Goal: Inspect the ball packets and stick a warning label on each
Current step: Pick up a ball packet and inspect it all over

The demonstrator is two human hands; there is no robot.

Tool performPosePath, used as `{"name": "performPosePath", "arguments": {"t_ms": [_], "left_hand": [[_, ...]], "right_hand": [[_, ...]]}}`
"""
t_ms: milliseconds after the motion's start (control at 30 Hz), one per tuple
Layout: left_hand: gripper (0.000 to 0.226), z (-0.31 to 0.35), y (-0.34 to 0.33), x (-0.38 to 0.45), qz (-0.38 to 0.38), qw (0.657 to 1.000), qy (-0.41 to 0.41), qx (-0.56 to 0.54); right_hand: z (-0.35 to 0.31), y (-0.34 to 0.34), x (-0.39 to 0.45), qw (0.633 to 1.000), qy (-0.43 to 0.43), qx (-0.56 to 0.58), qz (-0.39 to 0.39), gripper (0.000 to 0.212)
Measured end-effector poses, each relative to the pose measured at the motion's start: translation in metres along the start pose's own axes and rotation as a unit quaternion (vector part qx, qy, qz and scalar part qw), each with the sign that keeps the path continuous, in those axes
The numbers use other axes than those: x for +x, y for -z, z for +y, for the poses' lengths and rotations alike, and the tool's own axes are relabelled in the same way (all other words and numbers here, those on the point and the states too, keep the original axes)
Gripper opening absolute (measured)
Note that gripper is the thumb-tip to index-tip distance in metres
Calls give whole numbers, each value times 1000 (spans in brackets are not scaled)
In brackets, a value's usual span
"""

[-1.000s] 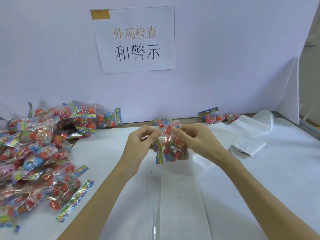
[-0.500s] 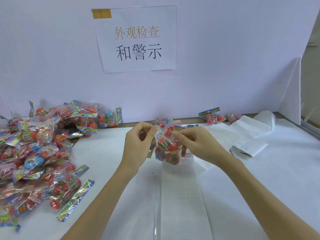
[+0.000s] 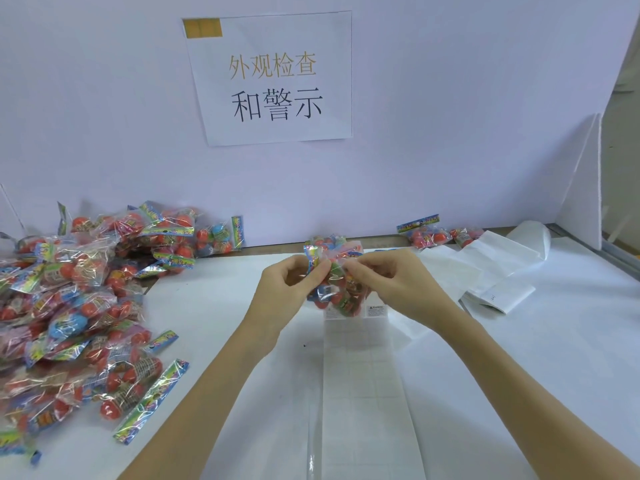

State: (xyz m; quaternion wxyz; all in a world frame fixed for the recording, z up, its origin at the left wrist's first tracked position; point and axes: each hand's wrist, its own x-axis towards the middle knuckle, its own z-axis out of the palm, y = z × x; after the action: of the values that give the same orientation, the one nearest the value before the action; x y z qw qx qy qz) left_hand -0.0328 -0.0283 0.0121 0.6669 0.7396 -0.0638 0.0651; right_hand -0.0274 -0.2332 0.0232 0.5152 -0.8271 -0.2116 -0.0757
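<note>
While most of the work clearly lay ahead of us, we could read the state of the job from the white paper-covered table (image 3: pixel 214 306). To the left of the long white strip of label backing paper (image 3: pixel 363 393) that ran down the table's middle sat a big heap of clear crinkly packets of red and blue balls (image 3: pixel 79 306), by our reckoning the stock not yet labelled. Against the back wall, beyond and to the right of the strip, lay only a small cluster of similar packets (image 3: pixel 436 233), which we took for the finished ones. The strip's near length looked stripped bare, and one small white warning label with black print (image 3: pixel 375 310) showed at its far end.

Just above that far end we held the one clear packet of coloured balls (image 3: pixel 337 289) in hand, clear of the table. Our left hand (image 3: pixel 287 292) pinched its colourful header edge between thumb and fingertips; our right hand (image 3: pixel 398 285) had its curled fingers gripping the film at the top of the packet's other side. Whether a label was already on it we could not tell.

Compared with a second earlier, the packet had risen a little and turned, its header having swung from the lower left up to our left fingertips, and our hands had drawn closer together.
</note>
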Motion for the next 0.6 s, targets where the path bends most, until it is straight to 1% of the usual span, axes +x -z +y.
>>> {"name": "performPosePath", "arguments": {"t_ms": [67, 133, 200, 267, 333, 367, 433, 467, 533, 600], "left_hand": [[21, 1, 0, -1, -3, 999, 2, -41], [19, 2, 2, 0, 0, 996, 8, -88], [18, 2, 3, 1, 10, 994, 14, -104], [10, 1, 2, 2, 36, 993, 26, -108], [19, -1, 2, 3, 62, 991, 32, -118], [22, -2, 3, 4, 66, 990, 31, -121], [18, -1, 3, 3, 58, 989, 38, -131], [17, 0, 3, 3, 54, 988, 42, -137], [21, 2, 3, 3, 45, 987, 42, -147], [16, 3, 4, 2, 28, 984, 43, -170]], "right_hand": [[-1, 4, 1, 997, -48, 59, -9, 29], [-1, 7, 0, 989, -77, 122, -16, 31], [-1, 6, 0, 991, -75, 114, -2, 29], [-1, 3, 1, 994, -57, 87, 33, 23], [-1, 0, 3, 992, -59, 96, 53, 15], [0, -2, 4, 991, -68, 105, 51, 18], [1, -5, 4, 988, -85, 122, 44, 22], [2, -5, 4, 986, -96, 132, 45, 21], [3, -2, 4, 979, -120, 158, 36, 17], [4, 1, 5, 971, -136, 195, 18, 15]]}}
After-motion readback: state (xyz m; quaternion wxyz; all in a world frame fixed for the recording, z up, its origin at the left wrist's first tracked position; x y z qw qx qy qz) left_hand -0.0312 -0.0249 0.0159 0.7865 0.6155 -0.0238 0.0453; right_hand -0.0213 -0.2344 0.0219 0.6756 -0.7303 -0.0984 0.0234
